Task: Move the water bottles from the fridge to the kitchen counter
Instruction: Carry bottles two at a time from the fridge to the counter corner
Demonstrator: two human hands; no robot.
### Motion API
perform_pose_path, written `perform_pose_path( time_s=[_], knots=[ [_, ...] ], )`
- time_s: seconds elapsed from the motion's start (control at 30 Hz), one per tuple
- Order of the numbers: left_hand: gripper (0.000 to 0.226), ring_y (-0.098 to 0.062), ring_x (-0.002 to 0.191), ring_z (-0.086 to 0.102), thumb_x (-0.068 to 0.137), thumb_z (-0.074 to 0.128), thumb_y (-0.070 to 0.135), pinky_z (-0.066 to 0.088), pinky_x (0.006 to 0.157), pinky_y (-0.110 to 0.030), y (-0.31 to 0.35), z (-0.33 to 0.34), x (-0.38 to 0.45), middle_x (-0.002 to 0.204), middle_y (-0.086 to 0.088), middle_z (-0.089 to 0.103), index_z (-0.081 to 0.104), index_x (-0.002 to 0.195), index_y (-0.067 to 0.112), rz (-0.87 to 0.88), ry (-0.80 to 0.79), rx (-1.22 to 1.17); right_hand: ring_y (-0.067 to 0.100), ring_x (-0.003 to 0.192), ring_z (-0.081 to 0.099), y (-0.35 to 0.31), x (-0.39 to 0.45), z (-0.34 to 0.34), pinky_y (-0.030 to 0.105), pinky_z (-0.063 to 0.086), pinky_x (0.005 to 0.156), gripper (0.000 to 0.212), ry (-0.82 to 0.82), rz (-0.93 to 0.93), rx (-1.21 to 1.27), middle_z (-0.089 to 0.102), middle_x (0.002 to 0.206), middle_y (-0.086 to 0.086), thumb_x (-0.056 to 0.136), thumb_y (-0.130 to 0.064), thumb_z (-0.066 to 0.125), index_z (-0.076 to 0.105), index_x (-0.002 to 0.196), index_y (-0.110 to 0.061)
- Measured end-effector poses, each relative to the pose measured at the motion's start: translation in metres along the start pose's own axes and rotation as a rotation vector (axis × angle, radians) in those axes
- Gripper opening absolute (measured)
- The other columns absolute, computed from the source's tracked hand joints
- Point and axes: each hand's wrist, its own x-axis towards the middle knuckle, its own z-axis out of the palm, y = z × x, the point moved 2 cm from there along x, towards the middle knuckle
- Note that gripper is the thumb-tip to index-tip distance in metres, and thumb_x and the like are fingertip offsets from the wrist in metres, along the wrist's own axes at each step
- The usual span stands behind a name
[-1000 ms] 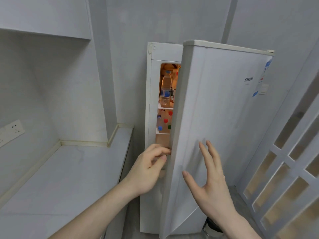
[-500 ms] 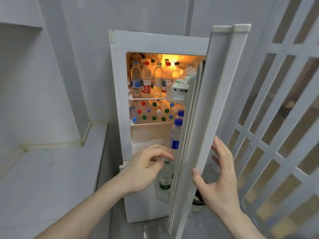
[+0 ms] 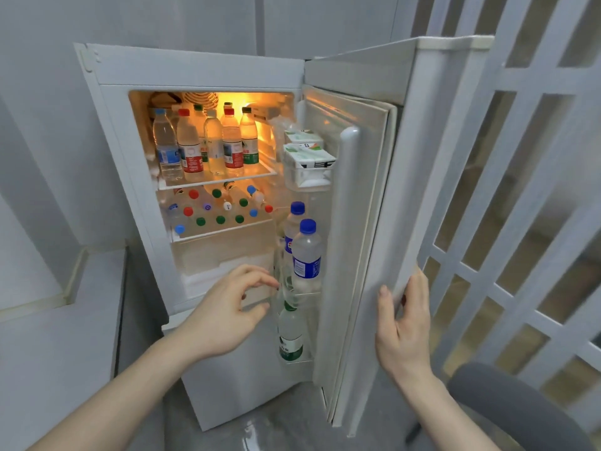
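The fridge door (image 3: 383,190) now stands wide; right hand (image 3: 401,330) grips its edge at four o'clock, left hand (image 3: 224,317) loosely curled, empty, so the bottles (image 3: 305,252) are reachable.

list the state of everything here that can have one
fridge door: swung wide open
fridge light: on
top shelf bottles: upright, capped
lower shelf bottles: lying down, caps outward
door bottles: upright
left hand: empty, fingers loosely curled
right hand: gripping door edge

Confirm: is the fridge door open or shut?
Open. The door stands swung wide, lit shelves and bottles exposed; the right hand grips its edge.
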Motion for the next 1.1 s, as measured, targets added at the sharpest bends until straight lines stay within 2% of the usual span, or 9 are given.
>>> perform_pose_path(
  time_s=[0.2, 0.27, 0.33, 0.4, 0.53, 0.63, 0.8, 0.93, 1.1],
  knots=[
    [0.073, -0.012, 0.148, 0.031, 0.09, 0.063, 0.036, 0.032, 0.121, -0.036, -0.003, 0.04, 0.031, 0.162, 0.016, 0.024, 0.032, 0.157, 0.037, 0.025, -0.236, 0.246, -0.018, 0.108, 0.044, 0.017, 0.013, -0.036, 0.001, 0.032, 0.097, 0.062, 0.18, 0.012, -0.167, 0.049, 0.13, 0.011, 0.106, -0.016, 0.047, 0.027, 0.163, -0.002],
    [0.08, -0.016, 0.152, 0.024, 0.089, 0.062, 0.035, 0.03, 0.123, -0.039, -0.003, 0.054, 0.04, 0.168, 0.014, 0.015, 0.024, 0.16, 0.038, 0.019, -0.298, 0.28, -0.006, 0.116, 0.047, 0.022, 0.019, -0.048, 0.007, 0.038, 0.099, 0.065, 0.247, 0.005, -0.187, 0.043, 0.141, 0.017, 0.106, -0.014, 0.049, 0.023, 0.166, -0.01],
    [0.083, -0.018, 0.153, 0.022, 0.089, 0.061, 0.034, 0.029, 0.123, -0.037, -0.001, 0.065, 0.048, 0.17, 0.013, 0.01, 0.02, 0.161, 0.039, 0.022, -0.334, 0.302, 0.023, 0.138, 0.043, 0.025, 0.025, -0.059, 0.036, 0.044, 0.115, 0.066, 0.315, -0.025, -0.206, 0.031, 0.154, 0.019, 0.105, -0.007, 0.051, 0.024, 0.165, -0.01],
    [0.083, -0.02, 0.153, 0.024, 0.088, 0.06, 0.034, 0.029, 0.123, -0.036, 0.002, 0.073, 0.054, 0.17, 0.013, 0.01, 0.02, 0.161, 0.04, 0.038, -0.344, 0.297, 0.025, 0.15, 0.031, 0.023, 0.031, -0.065, 0.049, 0.035, 0.122, 0.065, 0.354, -0.107, -0.258, 0.025, 0.158, 0.023, 0.102, -0.001, 0.053, 0.03, 0.162, -0.002],
    [0.075, -0.016, 0.152, 0.024, 0.088, 0.06, 0.035, 0.03, 0.122, -0.034, 0.004, 0.079, 0.065, 0.168, 0.015, 0.013, 0.03, 0.157, 0.039, 0.068, -0.323, 0.283, 0.034, 0.141, 0.042, 0.023, 0.034, -0.064, 0.04, 0.036, 0.118, 0.054, 0.312, -0.248, -0.317, 0.038, 0.151, 0.025, 0.097, -0.005, 0.062, 0.052, 0.15, -0.002],
    [0.068, -0.014, 0.152, 0.024, 0.089, 0.061, 0.034, 0.028, 0.121, -0.029, 0.002, 0.076, 0.072, 0.167, 0.014, 0.017, 0.037, 0.152, 0.037, 0.075, -0.293, 0.285, 0.021, 0.133, 0.052, 0.034, 0.037, -0.055, 0.034, 0.046, 0.11, 0.049, 0.151, -0.225, -0.263, 0.05, 0.144, 0.003, 0.098, -0.009, 0.063, 0.058, 0.146, -0.013],
    [0.06, -0.013, 0.149, 0.027, 0.089, 0.062, 0.032, 0.025, 0.118, -0.024, 0.0, 0.07, 0.082, 0.164, 0.013, 0.023, 0.046, 0.146, 0.036, 0.076, -0.259, 0.277, 0.013, 0.136, 0.053, 0.058, 0.059, -0.026, 0.03, 0.051, 0.105, 0.07, -0.142, -0.044, -0.179, 0.046, 0.15, -0.015, 0.096, -0.013, 0.073, 0.044, 0.158, -0.028],
    [0.055, -0.01, 0.146, 0.031, 0.09, 0.062, 0.033, 0.028, 0.116, -0.022, 0.0, 0.067, 0.092, 0.16, 0.017, 0.027, 0.049, 0.143, 0.037, 0.077, -0.226, 0.279, 0.005, 0.149, 0.036, 0.078, 0.082, -0.01, 0.036, 0.036, 0.123, 0.082, -0.148, 0.084, -0.195, 0.037, 0.16, -0.012, 0.093, -0.013, 0.075, 0.032, 0.161, -0.027],
    [0.051, -0.004, 0.141, 0.035, 0.091, 0.062, 0.034, 0.026, 0.111, -0.016, 0.002, 0.067, 0.113, 0.154, 0.02, 0.034, 0.051, 0.141, 0.04, 0.072, -0.187, 0.271, -0.001, 0.147, 0.032, 0.105, 0.105, -0.006, 0.024, 0.03, 0.118, 0.087, -0.075, 0.247, -0.176, 0.035, 0.162, -0.012, 0.094, -0.02, 0.075, 0.024, 0.164, -0.025]
  ],
)
